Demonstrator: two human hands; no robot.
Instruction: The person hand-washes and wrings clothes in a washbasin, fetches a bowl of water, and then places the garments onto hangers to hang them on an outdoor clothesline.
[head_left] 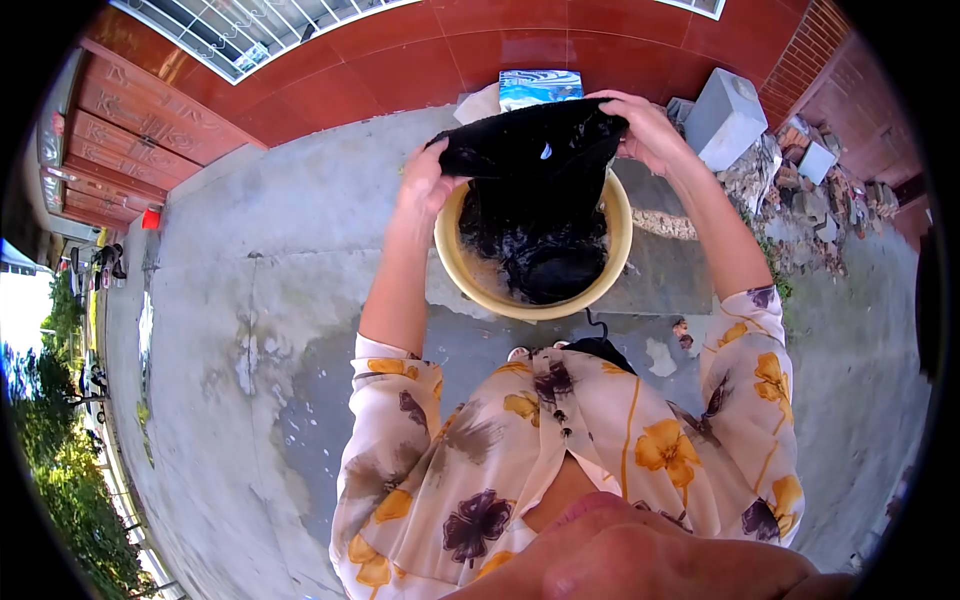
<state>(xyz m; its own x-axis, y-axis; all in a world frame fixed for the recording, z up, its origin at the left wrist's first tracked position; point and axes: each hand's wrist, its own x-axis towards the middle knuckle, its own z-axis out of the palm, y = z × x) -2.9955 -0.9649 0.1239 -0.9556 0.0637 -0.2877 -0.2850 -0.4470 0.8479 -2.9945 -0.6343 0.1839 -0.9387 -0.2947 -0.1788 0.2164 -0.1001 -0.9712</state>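
Observation:
A wet black garment [535, 140] is stretched between my two hands above a yellow basin [444, 240]. My left hand [428, 176] grips its left end, with the fingers closed on the cloth. At the opposite end, my right hand [640, 128] pinches the upper corner. A small pale mark shows on the dark fabric. The lower part of the cloth hangs down into the basin, where dark water [485, 272] and more black cloth [556, 270] lie. What kind of garment it is, I cannot tell.
A blue-and-white box [540, 88] stands behind the basin by the red tiled wall [400, 60]. At the right are a grey block [726, 120] and a heap of rubble [815, 200]. The concrete ground [240, 330] is wet in patches. Red doors [130, 125] stand at the far left.

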